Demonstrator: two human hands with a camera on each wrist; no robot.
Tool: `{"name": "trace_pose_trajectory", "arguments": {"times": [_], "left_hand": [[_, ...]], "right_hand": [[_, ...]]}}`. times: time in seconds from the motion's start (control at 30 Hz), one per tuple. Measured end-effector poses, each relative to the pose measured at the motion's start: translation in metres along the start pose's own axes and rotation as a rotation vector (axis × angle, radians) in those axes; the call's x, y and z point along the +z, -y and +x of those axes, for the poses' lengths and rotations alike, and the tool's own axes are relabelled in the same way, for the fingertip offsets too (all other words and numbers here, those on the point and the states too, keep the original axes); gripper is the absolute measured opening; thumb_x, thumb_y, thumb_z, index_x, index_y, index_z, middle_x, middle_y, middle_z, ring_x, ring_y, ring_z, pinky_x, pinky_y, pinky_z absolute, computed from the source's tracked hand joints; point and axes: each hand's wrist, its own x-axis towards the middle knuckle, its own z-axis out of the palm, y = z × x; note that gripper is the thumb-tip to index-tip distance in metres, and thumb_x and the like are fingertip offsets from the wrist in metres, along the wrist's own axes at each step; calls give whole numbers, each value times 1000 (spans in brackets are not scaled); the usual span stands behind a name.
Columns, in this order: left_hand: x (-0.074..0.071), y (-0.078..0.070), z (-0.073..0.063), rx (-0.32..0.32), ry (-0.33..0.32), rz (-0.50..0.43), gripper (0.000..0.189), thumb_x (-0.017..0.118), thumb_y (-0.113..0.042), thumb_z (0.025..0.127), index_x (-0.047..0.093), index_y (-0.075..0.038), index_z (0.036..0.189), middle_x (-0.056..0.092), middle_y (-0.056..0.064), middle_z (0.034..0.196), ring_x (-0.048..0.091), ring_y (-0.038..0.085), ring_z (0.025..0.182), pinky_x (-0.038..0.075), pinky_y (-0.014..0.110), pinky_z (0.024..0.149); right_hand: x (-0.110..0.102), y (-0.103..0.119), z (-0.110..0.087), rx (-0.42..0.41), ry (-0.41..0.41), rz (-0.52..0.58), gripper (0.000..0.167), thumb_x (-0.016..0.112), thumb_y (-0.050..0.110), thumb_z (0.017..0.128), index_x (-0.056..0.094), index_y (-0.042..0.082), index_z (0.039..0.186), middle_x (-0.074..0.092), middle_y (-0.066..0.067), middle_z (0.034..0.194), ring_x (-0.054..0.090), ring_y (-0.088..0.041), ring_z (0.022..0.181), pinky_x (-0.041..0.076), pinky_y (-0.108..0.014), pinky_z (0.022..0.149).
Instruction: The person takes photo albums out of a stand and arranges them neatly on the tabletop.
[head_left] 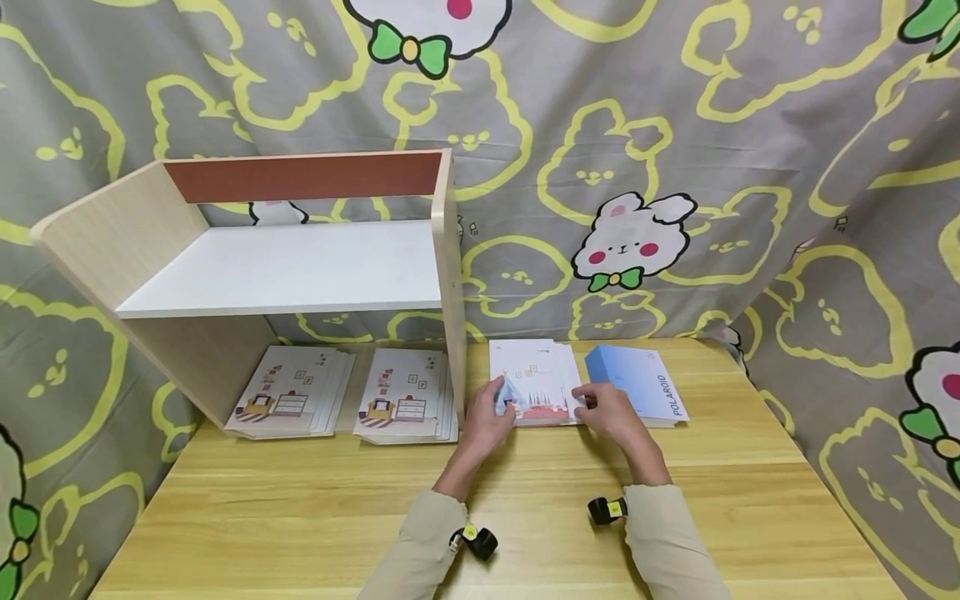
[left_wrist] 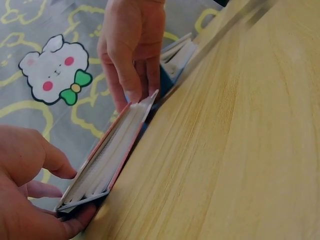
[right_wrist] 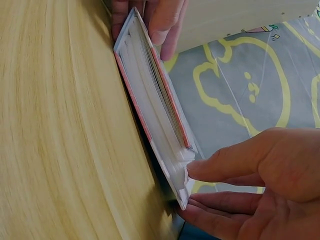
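Observation:
A white-covered photo album (head_left: 534, 367) with a pink-edged picture lies on the table just right of the shelf. My left hand (head_left: 489, 414) grips its left edge; in the left wrist view, the thumb and fingers of that hand (left_wrist: 30, 185) go round the covers. At the opposite edge, my right hand (head_left: 609, 411) pinches the album, with thumb above and fingers below in the right wrist view (right_wrist: 265, 182). Loose-looking white pages (right_wrist: 150, 85) show between the two covers. Close by on the right lies a blue album (head_left: 637, 383) marked POLAROID.
A wooden shelf unit (head_left: 300, 271) with a white board stands at the left. Under it lie two more white-covered albums, one at the left (head_left: 288, 387) and one beside the right panel (head_left: 401, 392). A patterned curtain (head_left: 517, 275) hangs behind the wooden table (head_left: 315, 508).

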Motion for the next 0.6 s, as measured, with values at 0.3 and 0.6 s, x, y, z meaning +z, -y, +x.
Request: {"name": "trace_pose_trajectory", "arguments": {"times": [0.3, 0.6], "left_hand": [[1, -2, 0, 40, 7, 10, 58, 63, -4, 96, 45, 6, 149, 42, 29, 150, 47, 43, 133, 41, 53, 112], [0, 3, -3, 42, 0, 22, 62, 63, -6, 96, 40, 3, 153, 37, 26, 156, 41, 42, 141, 36, 55, 115]], "right_hand": [[-2, -2, -1, -25, 7, -16, 30, 63, 1, 95, 69, -9, 123, 68, -26, 120, 64, -40, 109, 55, -51, 88], [-1, -2, -4, -77, 22, 3, 34, 62, 1, 96, 65, -11, 127, 69, -25, 116, 64, -33, 100, 55, -47, 83]]}}
